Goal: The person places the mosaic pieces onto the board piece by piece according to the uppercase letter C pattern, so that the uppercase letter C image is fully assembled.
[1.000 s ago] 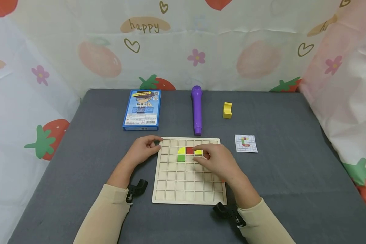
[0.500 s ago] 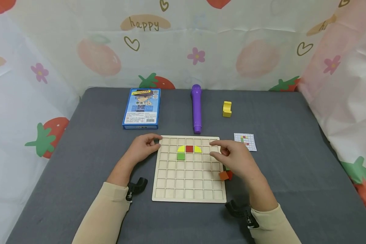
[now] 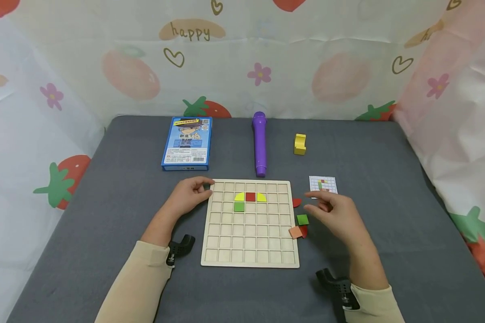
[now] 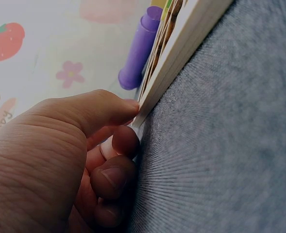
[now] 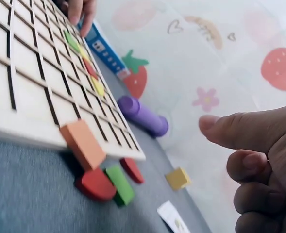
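My left hand (image 3: 191,196) holds the far left corner of a wooden grid board (image 3: 250,244) between thumb and forefinger. On the board lie a red square tile (image 3: 250,197) between two yellow curved-edge tiles (image 3: 239,196), and a green square tile (image 3: 239,207) below the left yellow one. My right hand (image 3: 339,217) hovers right of the board, thumb and forefinger apart, nothing between them. By the board's right edge are a green block (image 3: 302,220), two red curved blocks (image 5: 96,185) and an orange block (image 5: 83,144) that leans on the rim. A gridded pattern card (image 3: 322,181) sits beyond the right fingertips, partly covered.
Behind the board stand a blue box (image 3: 187,143), a purple microphone-shaped stick (image 3: 260,146) and a yellow notched block (image 3: 300,144). A printed curtain (image 3: 287,54) hangs along the grey table's back and sides.
My right hand has moved right from over the tiles on the board to beside it, uncovering the right yellow tile and the loose blocks. My left hand stays at the corner.
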The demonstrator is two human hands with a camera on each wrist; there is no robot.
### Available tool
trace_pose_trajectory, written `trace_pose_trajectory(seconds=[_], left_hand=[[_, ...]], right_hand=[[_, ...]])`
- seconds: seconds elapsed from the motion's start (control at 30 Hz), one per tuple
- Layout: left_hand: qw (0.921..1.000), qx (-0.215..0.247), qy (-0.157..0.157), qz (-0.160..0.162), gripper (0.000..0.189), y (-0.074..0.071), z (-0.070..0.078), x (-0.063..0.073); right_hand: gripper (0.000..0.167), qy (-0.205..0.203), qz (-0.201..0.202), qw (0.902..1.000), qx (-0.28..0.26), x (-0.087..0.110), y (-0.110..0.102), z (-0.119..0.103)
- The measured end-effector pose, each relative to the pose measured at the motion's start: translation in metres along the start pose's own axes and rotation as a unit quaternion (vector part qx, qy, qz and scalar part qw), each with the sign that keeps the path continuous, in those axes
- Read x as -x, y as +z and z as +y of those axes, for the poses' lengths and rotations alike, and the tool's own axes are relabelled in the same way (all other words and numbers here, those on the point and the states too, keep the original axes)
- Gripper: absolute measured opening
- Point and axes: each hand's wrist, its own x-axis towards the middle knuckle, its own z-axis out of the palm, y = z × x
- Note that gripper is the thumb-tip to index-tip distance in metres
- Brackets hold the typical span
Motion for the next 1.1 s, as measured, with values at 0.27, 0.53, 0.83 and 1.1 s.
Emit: trace_pose_trajectory(seconds=[0.27, 0.53, 0.83, 1.1], left_hand=[[1.0, -0.002, -0.002, 0.001, 0.031, -0.001, 0.002, 0.0], [0.9999, -0.005, -0.01, 0.001, 0.032, -0.001, 0.003, 0.0], [0.9999, -0.005, -0.012, -0.001, 0.032, -0.001, 0.002, 0.001], [1.0, -0.001, -0.008, 0.0, 0.031, -0.001, 0.004, 0.002]], right_hand=[[0.031, 0.018, -0.056, 0.9983, 0.005, 0.004, -0.001, 0.017], [0.031, 0.033, -0.101, 0.9942, 0.017, 0.0, 0.008, 0.03], [0.029, 0.04, -0.106, 0.9929, 0.035, 0.001, 0.013, 0.031], [0.028, 0.026, -0.07, 0.9964, 0.039, -0.002, 0.006, 0.029]])
